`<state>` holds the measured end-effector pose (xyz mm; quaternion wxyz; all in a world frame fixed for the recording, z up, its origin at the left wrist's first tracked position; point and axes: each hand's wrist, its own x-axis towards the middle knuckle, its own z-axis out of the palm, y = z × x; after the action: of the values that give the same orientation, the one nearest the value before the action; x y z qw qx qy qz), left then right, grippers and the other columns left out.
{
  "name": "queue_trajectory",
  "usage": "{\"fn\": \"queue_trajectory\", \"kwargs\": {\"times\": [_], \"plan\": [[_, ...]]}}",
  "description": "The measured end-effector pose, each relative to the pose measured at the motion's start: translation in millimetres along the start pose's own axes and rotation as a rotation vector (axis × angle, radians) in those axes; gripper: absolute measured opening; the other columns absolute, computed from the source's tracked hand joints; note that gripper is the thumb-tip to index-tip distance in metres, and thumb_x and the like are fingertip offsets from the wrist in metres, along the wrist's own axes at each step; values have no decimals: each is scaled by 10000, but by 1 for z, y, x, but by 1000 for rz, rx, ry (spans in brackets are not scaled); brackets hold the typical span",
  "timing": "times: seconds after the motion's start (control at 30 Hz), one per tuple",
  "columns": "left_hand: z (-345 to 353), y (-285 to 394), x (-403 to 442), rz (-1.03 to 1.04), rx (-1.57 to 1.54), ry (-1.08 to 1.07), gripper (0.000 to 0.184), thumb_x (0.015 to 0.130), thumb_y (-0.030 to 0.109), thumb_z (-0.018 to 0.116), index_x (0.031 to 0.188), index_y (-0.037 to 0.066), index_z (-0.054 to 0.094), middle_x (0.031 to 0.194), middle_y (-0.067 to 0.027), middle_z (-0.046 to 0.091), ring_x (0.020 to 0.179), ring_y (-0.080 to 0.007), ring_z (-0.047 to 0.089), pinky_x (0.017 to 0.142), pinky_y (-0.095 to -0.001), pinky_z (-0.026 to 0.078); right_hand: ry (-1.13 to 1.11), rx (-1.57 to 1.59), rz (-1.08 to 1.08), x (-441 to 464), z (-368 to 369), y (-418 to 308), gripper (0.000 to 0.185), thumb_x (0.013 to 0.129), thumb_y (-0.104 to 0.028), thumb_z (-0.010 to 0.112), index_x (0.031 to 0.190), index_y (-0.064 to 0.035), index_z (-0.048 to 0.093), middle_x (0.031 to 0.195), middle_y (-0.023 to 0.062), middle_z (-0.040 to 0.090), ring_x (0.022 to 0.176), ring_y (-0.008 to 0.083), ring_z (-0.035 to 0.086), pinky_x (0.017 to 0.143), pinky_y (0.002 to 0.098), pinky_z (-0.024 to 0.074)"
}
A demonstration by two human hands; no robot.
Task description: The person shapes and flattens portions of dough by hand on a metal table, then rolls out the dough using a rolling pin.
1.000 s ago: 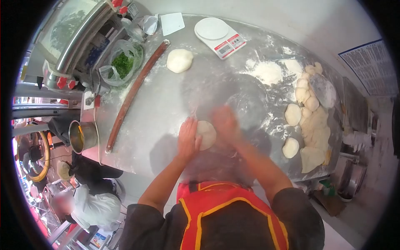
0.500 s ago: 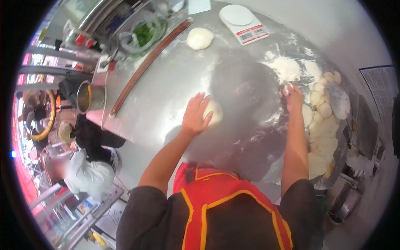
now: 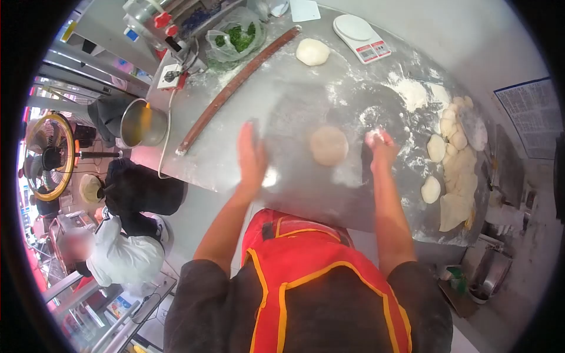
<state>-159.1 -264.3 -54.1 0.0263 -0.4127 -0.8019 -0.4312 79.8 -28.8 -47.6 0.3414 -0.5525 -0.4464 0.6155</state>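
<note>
A round dough piece lies on the steel table between my two hands. My left hand is off to its left, somewhat blurred, with fingers stretched out and nothing in them. To the right of the dough, my right hand is closed, with white flour showing at its fingers. Another dough ball sits farther back. At the right lie several dough pieces, among them two small separate rounds, one being this dough round.
A long wooden rolling pin lies at the left, beside a bag of chopped greens. A white kitchen scale stands at the back. Loose flour covers the right side. A metal pot and a person in white are left of the table.
My left hand has come off the dough and moved left. My right hand has moved left from the flour patch, closer to the dough. The camera view has shifted.
</note>
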Motion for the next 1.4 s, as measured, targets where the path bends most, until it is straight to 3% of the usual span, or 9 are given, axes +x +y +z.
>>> {"fn": "queue_trajectory", "kwargs": {"times": [0.17, 0.37, 0.47, 0.5, 0.73, 0.93, 1.03, 1.13, 1.4], "plan": [[-86, -65, 29, -17, 319, 74, 549, 856, 56, 559, 1367, -58, 392, 1371, -269, 446, 1316, -419, 372, 1109, -464, 283, 56, -439, -419, -20, 27, 6, 280, 921, -58, 516, 1168, 31, 614, 1007, 184, 681, 897, 307, 657, 799, 363, 525], [-88, -119, 79, -208, 470, -320, 424, 872, 86, 476, 1283, -16, 476, 1158, -254, 588, 1111, -388, 554, 959, -469, 431, -322, -1396, -949, -91, 84, 47, 665, 892, -277, 555, 1460, -54, 291, 1505, 209, 303, 1397, 351, 278, 1138, 557, 157], [-46, -178, 81, 25, 422, -79, 281, 852, 50, 478, 1102, 50, 605, 1042, -182, 625, 1003, -348, 600, 893, -459, 477, -605, -1272, -761, -116, 53, 40, 667, 859, -238, 552, 1454, -37, 328, 1489, 176, 347, 1395, 345, 285, 1134, 560, 161], [-46, -164, 95, -258, 490, -324, 243, 857, 72, 497, 1064, 63, 623, 1064, -173, 631, 1019, -339, 602, 899, -450, 483, -661, -1239, -659, -108, 48, 34, 657, 868, -254, 522, 1453, -29, 330, 1486, 202, 343, 1393, 375, 276, 1129, 560, 161], [-96, -65, 80, -388, 291, -449, 187, 848, 155, 531, 968, 30, 602, 980, -223, 654, 924, -398, 645, 805, -480, 508, -296, -1332, -840, -70, 92, 30, 674, 843, -356, 608, 1408, -59, 388, 1454, 231, 349, 1329, 427, 327, 1107, 563, 224], [-118, -17, -5, -392, 248, -458, 291, 812, 223, 610, 1061, 78, 565, 974, -195, 645, 890, -399, 637, 783, -497, 501, -743, -1175, -1489, -48, 20, 71, 638, 813, -328, 644, 1352, -60, 435, 1405, 220, 401, 1304, 430, 352, 1093, 553, 262], [-119, 9, -25, -349, 229, -524, 298, 808, 235, 620, 1061, 90, 562, 961, -178, 644, 879, -393, 638, 775, -495, 503, -855, -1159, -832, -26, -36, 48, 626, 807, -292, 655, 1341, -45, 443, 1385, 226, 417, 1297, 432, 363, 1101, 552, 246], [-96, 21, -39, -250, 201, -579, 297, 797, 233, 630, 1051, 94, 566, 959, -171, 644, 870, -387, 640, 765, -493, 505, -421, -1332, -1027, 2, -50, 59, 639, 806, -269, 660, 1353, -30, 433, 1389, 245, 414, 1304, 421, 366, 1103, 556, 236], [-43, 54, -41, 16, 291, -639, 253, 769, 148, 608, 1016, 96, 590, 895, -155, 655, 855, -387, 648, 732, -498, 515, -829, -947, -939, -36, -38, 44, 600, 849, -215, 625, 1365, 18, 426, 1394, 256, 427, 1320, 433, 357, 1120, 491, 261]]}}
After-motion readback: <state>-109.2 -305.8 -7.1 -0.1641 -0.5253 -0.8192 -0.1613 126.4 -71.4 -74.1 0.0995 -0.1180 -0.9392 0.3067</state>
